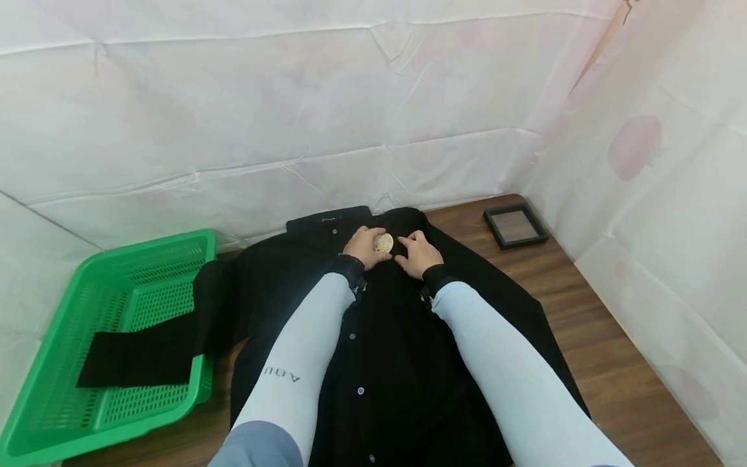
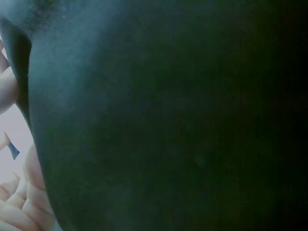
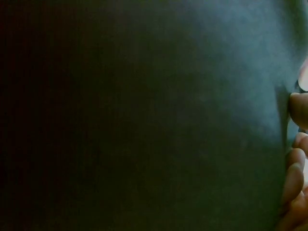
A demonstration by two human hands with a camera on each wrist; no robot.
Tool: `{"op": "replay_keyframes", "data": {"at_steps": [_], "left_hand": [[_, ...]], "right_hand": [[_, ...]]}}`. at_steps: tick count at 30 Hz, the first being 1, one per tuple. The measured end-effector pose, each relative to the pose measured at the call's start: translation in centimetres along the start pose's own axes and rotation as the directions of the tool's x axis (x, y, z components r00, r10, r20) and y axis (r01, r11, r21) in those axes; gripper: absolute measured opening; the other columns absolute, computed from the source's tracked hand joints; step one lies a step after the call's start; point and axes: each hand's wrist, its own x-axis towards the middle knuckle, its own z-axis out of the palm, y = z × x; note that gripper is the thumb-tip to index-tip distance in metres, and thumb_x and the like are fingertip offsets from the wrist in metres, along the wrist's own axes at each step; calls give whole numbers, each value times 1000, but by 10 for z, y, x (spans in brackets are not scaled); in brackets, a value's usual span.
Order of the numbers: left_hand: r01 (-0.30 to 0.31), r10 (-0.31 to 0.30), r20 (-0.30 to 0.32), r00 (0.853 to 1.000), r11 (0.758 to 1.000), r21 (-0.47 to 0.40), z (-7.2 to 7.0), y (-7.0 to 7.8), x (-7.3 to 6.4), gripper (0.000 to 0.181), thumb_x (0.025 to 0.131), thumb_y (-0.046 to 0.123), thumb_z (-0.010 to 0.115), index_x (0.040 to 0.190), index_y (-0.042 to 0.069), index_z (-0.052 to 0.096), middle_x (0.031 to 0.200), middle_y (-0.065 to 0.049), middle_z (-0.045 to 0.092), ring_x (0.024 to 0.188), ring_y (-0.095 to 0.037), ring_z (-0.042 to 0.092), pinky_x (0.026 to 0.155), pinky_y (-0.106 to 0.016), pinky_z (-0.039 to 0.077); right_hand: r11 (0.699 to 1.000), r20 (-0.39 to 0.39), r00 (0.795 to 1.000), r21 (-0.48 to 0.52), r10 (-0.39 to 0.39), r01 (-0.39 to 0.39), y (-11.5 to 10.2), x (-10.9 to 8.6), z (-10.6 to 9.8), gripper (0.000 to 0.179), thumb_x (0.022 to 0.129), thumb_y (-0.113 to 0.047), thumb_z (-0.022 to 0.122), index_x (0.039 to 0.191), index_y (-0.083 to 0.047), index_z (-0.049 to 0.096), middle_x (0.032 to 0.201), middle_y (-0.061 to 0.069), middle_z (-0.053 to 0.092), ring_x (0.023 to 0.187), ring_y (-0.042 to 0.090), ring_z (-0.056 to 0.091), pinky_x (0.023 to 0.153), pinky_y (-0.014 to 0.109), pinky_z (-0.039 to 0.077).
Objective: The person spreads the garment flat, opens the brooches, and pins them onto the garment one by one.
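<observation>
A black button-up shirt [image 1: 403, 363] lies spread front side up, its collar toward the back wall. Over its upper chest, my left hand [image 1: 363, 248] holds a small round cream-coloured disc [image 1: 383, 243] between thumb and fingers. Just right of the disc is my right hand [image 1: 419, 255], its bent fingers and thumb apart with their tips down at the cloth. Dark cloth [image 2: 159, 120] fills most of the left wrist view, with part of a hand at the left edge. In the right wrist view, fingers [image 3: 294, 178] show at the right edge beside the dark shirt fabric [image 3: 144, 120].
At the left stands a green plastic basket [image 1: 211, 243]; one folded black sleeve [image 1: 137, 353] of the shirt hangs into it. A small black-framed square [image 1: 515, 243] lies at the back right of the wooden table [image 1: 624, 383]. White patterned sheets [image 1: 245, 97] wall the back and sides.
</observation>
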Motion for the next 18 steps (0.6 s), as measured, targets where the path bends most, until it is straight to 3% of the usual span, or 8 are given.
{"op": "replay_keyframes", "data": {"at_steps": [5, 10, 15, 18], "left_hand": [[-15, 14, 8, 1000, 997, 71, -7, -8, -10, 67, 82, 42, 76, 139, 16, 53, 122, -11, 54, 102, -23, 56, 87, -40, 48], [-54, 50, 25, 998, 978, 201, -23, -18, -33, 64, 87, 47, 67, 139, 13, 52, 129, -12, 53, 116, -27, 52, 96, -43, 45], [-106, 69, 122, 990, 936, 335, -41, -31, -57, 69, 90, 52, 60, 145, 13, 44, 149, -11, 39, 137, -29, 34, 108, -47, 33], [-129, 54, 193, 980, 909, 396, -43, -41, -67, 77, 90, 61, 53, 150, 16, 35, 156, -9, 27, 143, -31, 22, 109, -52, 28]], "right_hand": [[1000, 15, 1000, 7, 8, -8, -9, -4, -1, 55, 97, -33, 58, 147, -17, 42, 139, 13, 35, 91, 27, 57, 78, 40, 48], [1000, 17, 999, -5, -27, 27, -17, -13, -9, 54, 96, -27, 60, 145, -11, 43, 139, 14, 35, 109, 31, 53, 90, 44, 45], [972, -38, 984, -165, -173, 165, -10, -17, -15, 51, 96, -24, 60, 141, -4, 46, 144, 14, 39, 131, 31, 37, 103, 45, 37], [948, 30, 977, -239, -211, 212, -8, -20, -15, 56, 99, -29, 54, 146, -5, 39, 153, 12, 31, 141, 30, 25, 111, 50, 26]]}}
